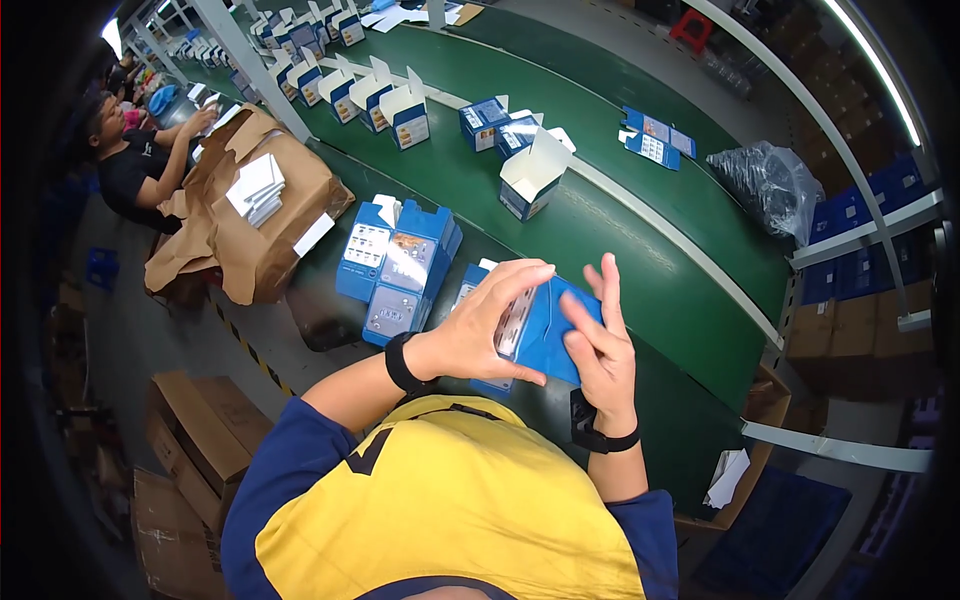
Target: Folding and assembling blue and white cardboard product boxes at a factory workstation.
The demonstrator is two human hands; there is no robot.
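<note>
While the wearer's yellow shirt (pixel 450 500) fills the bottom of the frame, the two bare hands meet just right of its centre around a blue carton (pixel 555 340). The left hand (pixel 470 320) pinches it from the left, fingers over the upper edge and thumb along the lower one. The right hand (pixel 605 355) is at the carton's right end, its fingers spread and partly blurred; how firmly it touches, I cannot tell. Left of the hands, near the left wrist, lies a stack of flattened blue cartons (pixel 410 265). Beyond them, above the centre, an open box (pixel 532 178) with raised white flaps stands on the green conveyor (pixel 640 260). Behind it are two more blue boxes (pixel 485 125), and a flattened carton (pixel 657 138) lies to the upper right. A clear plastic bag (pixel 770 185) sits at the right. At upper left, a co-worker (pixel 130 160) reaches over crumpled brown paper (pixel 215 245), and further boxes (pixel 375 100) stand in rows.
</note>
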